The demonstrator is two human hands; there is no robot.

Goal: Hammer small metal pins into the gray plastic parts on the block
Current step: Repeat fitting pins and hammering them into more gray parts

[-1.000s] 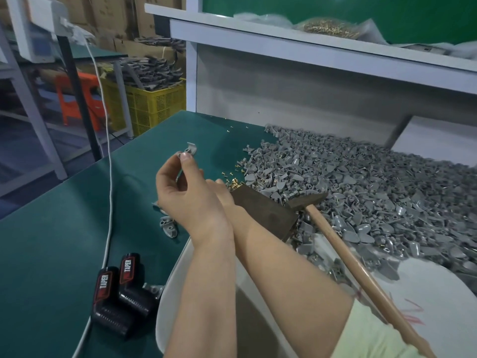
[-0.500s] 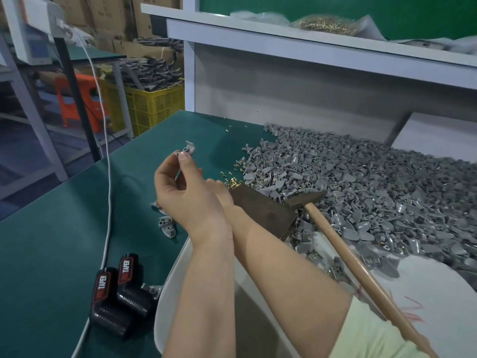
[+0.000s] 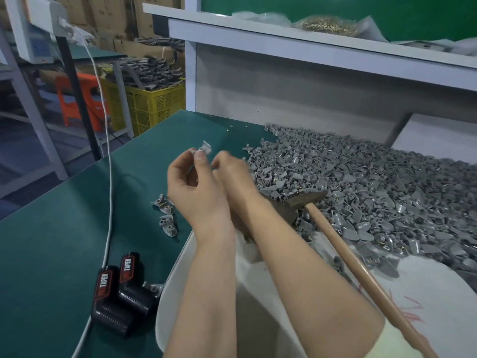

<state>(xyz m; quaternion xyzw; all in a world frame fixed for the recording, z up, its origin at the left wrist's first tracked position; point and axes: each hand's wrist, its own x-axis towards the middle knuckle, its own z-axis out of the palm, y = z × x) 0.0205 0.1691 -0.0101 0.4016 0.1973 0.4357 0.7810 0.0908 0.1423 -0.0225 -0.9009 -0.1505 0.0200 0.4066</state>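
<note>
Your left hand (image 3: 198, 197) pinches a small curved gray plastic part (image 3: 204, 148) above the green bench (image 3: 64, 228). The grip of your right hand (image 3: 233, 174), just beside it, is too blurred to tell. A yellow lattice crate (image 3: 157, 104) holds dark parts (image 3: 149, 73), and a clear bag (image 3: 367, 21) holds brass pins (image 3: 330, 27).

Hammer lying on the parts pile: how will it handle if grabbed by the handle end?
Probably head-heavy: the hammer has a dark head on a long wooden handle. Bare wood likely grips well. Its head rests among loose gray parts, which may scatter.
</note>
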